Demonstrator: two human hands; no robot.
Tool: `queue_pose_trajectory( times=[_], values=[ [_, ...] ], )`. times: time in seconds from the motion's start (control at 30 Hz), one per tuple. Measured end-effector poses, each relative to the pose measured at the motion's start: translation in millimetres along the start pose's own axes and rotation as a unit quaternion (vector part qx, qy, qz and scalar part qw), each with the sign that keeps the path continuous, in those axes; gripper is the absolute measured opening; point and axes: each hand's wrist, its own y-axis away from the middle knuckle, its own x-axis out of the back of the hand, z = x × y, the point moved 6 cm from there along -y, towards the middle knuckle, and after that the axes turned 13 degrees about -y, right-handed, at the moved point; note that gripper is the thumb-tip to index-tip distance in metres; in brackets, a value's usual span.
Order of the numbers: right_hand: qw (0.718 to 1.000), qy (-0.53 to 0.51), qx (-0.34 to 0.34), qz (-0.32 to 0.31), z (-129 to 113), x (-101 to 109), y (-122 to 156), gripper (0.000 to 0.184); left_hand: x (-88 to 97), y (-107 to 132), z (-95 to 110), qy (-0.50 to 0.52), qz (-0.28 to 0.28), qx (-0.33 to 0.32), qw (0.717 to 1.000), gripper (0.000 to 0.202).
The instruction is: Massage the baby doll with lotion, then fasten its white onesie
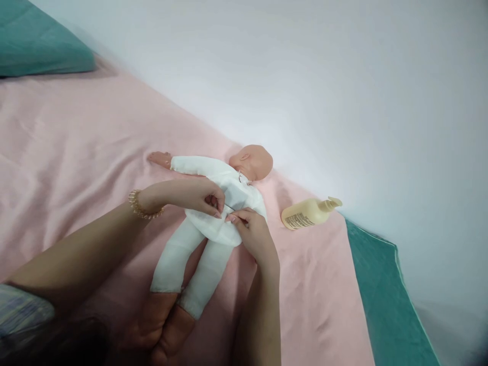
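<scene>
A baby doll [198, 165] with a white cloth body lies stretched out on a pink sheet, its bald head at the far end, face out of sight. A white diaper [219, 233] is around its hips. My left hand [208, 198], with a beaded bracelet at the wrist, is closed in a pinch at the diaper's upper edge. Close beside it, my right hand [251, 229] pinches the same edge between thumb and fingers. Just above the fingers is a grey patch [235, 195] on the doll's body. My fingers hide part of the waist edge.
A yellow pump bottle [305, 213] lies on its side right of the doll. The pink sheet [76, 132] is wrinkled at the left. Green cloth [385, 290] shows at the right, and a green cushion-like thing [41, 43] at upper left. A white wall [305, 91] borders the bed.
</scene>
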Motion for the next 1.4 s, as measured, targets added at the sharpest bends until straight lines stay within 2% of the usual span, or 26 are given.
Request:
queue_pose_trajectory(
  times=[0.17, 0.4, 0.5, 0.57, 0.63, 0.7, 0.77, 0.83, 1.07, 1.17, 1.3, 1.4],
  values=[
    [0.996, 0.009, -0.016, 0.09, 3.8, 14.3, -1.2, 0.022, 7.7, -5.1, -5.7, 0.001, 0.057, 0.031, 0.998, 0.032],
    [0.996, 0.031, -0.002, 0.081, 6.8, 5.1, -5.3, 0.021, 6.1, -5.5, 4.7, -0.025, 0.067, 0.026, 0.997, 0.032],
    [0.993, 0.064, 0.019, 0.099, 3.6, 2.2, -6.8, 0.028, 5.1, -8.0, 5.2, -0.024, 0.082, 0.02, 0.996, 0.031],
    [0.985, 0.078, 0.038, 0.146, 1.2, 3.7, -7.5, 0.035, 5.1, -11.5, 1.8, -0.014, 0.122, 0.027, 0.992, 0.031],
    [0.972, 0.073, 0.067, 0.211, -0.1, 6.5, -7.7, 0.036, 7.7, -13.9, 0.2, -0.006, 0.197, 0.022, 0.98, 0.032],
    [0.961, 0.051, 0.106, 0.249, 0.6, 5.9, -9.1, 0.033, 9.8, -14.2, 3.0, -0.014, 0.268, -0.008, 0.963, 0.031],
    [0.96, 0.029, 0.134, 0.244, 4.1, 1.6, -12.8, 0.035, 8.3, -14.9, 7.3, -0.045, 0.299, -0.04, 0.952, 0.027],
    [0.965, 0.02, 0.141, 0.219, 8.8, -3.4, -17.5, 0.04, 4.7, -16.8, 7.5, -0.074, 0.299, -0.044, 0.95, 0.026],
    [0.98, 0.034, 0.106, 0.164, 16.4, -7.8, -25.1, 0.048, -5.4, -24.8, -7.4, -0.104, 0.259, 0.016, 0.96, 0.025],
    [0.979, 0.03, 0.109, 0.172, 16.1, -7.3, -25.6, 0.046, -6.0, -24.6, -6.1, -0.1, 0.259, 0.013, 0.96, 0.025],
    [0.968, 0.021, 0.132, 0.21, 16.1, -6.1, -23.7, 0.049, -3.9, -21.0, 0.0, -0.11, 0.304, 0.003, 0.946, 0.024],
    [0.97, 0.025, 0.126, 0.206, 18.6, -8.0, -24.1, 0.056, -4.5, -20.3, 0.3, -0.126, 0.322, 0.006, 0.938, 0.025]
  ],
)
